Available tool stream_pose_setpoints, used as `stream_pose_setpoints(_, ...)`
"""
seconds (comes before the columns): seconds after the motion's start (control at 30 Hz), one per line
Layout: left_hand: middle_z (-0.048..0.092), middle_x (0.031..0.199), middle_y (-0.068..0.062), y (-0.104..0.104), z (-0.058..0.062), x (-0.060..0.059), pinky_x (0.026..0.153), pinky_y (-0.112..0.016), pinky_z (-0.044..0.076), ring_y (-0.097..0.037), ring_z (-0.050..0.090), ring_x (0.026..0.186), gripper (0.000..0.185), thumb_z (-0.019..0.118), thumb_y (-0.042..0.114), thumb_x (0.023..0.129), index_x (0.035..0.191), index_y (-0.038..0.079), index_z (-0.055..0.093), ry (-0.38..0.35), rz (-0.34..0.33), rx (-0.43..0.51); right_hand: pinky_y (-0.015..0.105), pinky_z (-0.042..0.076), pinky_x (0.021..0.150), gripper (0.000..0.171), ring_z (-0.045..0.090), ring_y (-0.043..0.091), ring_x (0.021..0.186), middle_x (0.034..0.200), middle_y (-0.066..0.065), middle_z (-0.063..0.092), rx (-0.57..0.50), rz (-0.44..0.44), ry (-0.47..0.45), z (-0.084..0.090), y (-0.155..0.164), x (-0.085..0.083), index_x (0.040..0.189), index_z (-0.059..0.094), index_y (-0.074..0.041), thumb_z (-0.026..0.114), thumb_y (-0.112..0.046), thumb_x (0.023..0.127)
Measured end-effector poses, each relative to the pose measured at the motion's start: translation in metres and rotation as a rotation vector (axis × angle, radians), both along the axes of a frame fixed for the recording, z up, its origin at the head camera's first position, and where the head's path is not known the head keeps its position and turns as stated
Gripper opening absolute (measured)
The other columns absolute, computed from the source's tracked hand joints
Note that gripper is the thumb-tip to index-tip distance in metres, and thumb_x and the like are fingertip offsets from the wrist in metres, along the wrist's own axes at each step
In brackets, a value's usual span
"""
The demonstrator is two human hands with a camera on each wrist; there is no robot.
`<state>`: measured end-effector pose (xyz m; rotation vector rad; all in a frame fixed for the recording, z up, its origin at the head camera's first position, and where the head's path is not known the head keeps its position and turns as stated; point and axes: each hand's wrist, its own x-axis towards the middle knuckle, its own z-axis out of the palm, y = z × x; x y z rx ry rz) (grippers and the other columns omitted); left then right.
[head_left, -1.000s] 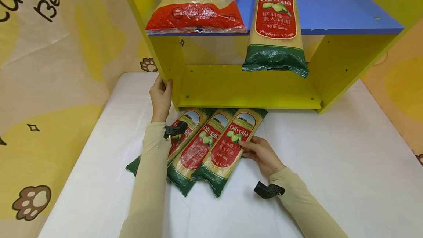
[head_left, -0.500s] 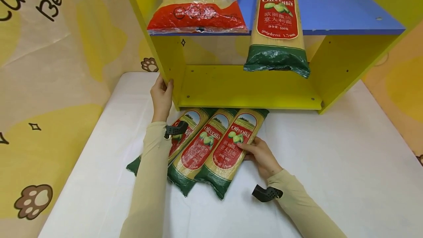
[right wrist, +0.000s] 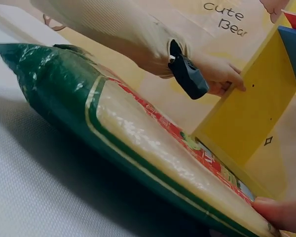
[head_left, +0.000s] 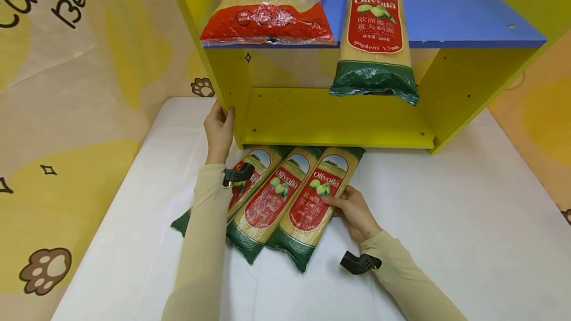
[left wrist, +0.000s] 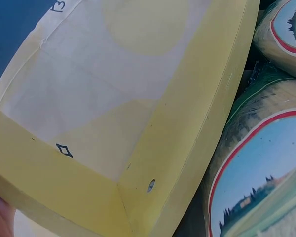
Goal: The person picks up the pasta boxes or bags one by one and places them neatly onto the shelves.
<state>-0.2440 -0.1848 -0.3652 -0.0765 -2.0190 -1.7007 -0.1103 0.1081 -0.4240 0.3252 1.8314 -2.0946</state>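
My left hand [head_left: 219, 130] grips the front edge of the yellow shelf's left side panel [head_left: 229, 98]. Its fingertips just show at the left border of the left wrist view. With the thumb on top, my right hand [head_left: 354, 212] holds the right edge of a spaghetti pack [head_left: 312, 207], the rightmost of three lying slanted before the shelf. That pack's green end [right wrist: 54, 84] looms close in the right wrist view, over the white cloth. Beside it lies the middle spaghetti pack [head_left: 267, 202]; the left spaghetti pack [head_left: 258, 160] is partly hidden by my left forearm.
On the blue shelf board [head_left: 459, 14] lie a red-and-clear bag [head_left: 272, 9] and another spaghetti pack [head_left: 374, 28], whose green end overhangs the front edge. Below is the yellow bottom board [head_left: 334, 118]. White cloth [head_left: 468, 222] covers the table.
The rightmost spaghetti pack has shifted slightly right and toward me with my right hand, showing more of the middle pack. My left hand stays on the side panel.
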Motion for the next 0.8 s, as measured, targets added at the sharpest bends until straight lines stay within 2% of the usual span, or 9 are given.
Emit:
stream_pose_setpoints(0.43, 0.061, 0.120, -0.017, -0.0010, -0.0011, -0.0009, 0.088, -0.030, 0.050, -0.028, 0.061, 0.107, 0.031, 0.051, 0.006, 0.097, 0.126, -0.001, 0.057, 0.004, 0.006, -0.002, 0.027, 0.054, 0.069, 0.049, 0.066, 0.015, 0.079, 0.099, 0.014, 0.066, 0.018, -0.039, 0.022, -0.0006, -0.0022, 0.0036, 0.126, 0.040, 0.013, 0.063, 0.003, 0.085)
stream_pose_setpoints(0.8, 0.061, 0.122, -0.015, -0.0014, -0.0019, -0.0003, 0.090, -0.030, 0.049, -0.024, 0.061, 0.107, 0.032, 0.052, 0.008, 0.097, 0.128, 0.001, 0.056, 0.000, 0.002, -0.008, 0.026, 0.055, 0.067, 0.046, 0.066, 0.013, 0.075, 0.095, 0.013, 0.067, 0.025, -0.086, 0.057, -0.0025, -0.0049, 0.0065, 0.124, 0.041, 0.013, 0.061, 0.008, 0.083)
